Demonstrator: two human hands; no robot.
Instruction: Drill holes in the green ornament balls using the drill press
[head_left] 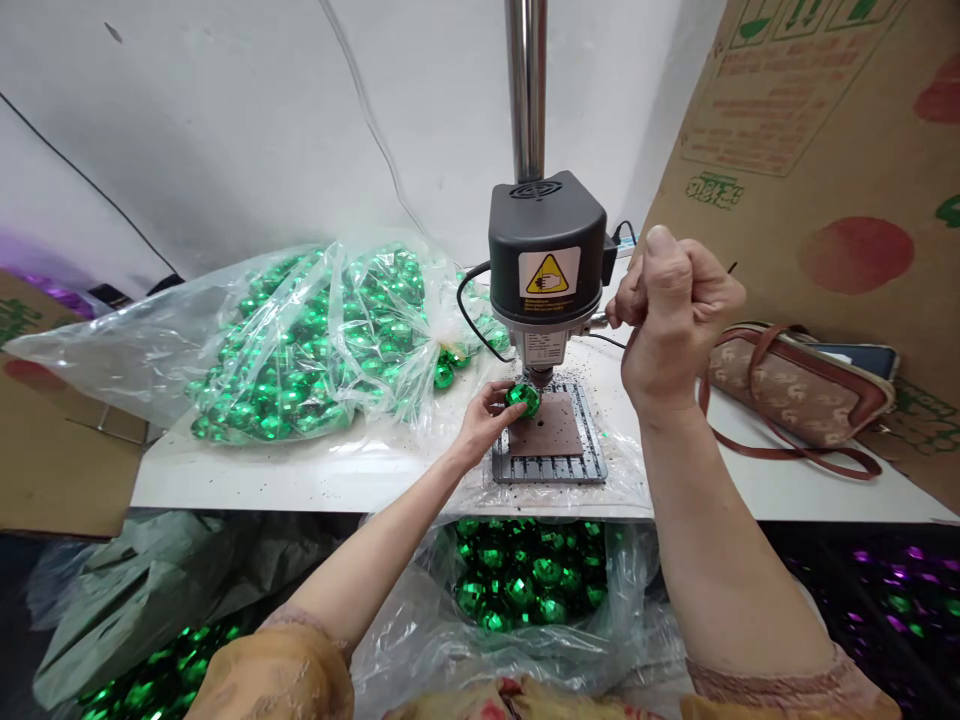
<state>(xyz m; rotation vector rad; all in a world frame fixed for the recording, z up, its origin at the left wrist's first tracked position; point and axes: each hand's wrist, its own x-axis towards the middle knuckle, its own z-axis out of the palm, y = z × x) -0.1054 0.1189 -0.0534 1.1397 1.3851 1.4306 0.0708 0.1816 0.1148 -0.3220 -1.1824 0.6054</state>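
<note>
My left hand (486, 422) pinches a shiny green mirrored ball (523, 400) between thumb and fingers. The ball sits just under the chuck (538, 376) of a small black drill press (547, 250), above a brown square pad (547, 425) with a dark hole. The pad lies on a slotted grey metal base (592, 465). To the right of the motor head, my right hand (675, 310) is raised and closed around the press's handle, which it mostly hides; a dark tip shows beyond the knuckles. Dark shavings are scattered around the base.
A clear plastic bag (337, 340) full of green balls lies on the white table (247, 485) at left. Below the table edge, an open bag holds more green balls (525, 580). A patterned handbag (795, 385) and a large cardboard box (787, 170) stand at right.
</note>
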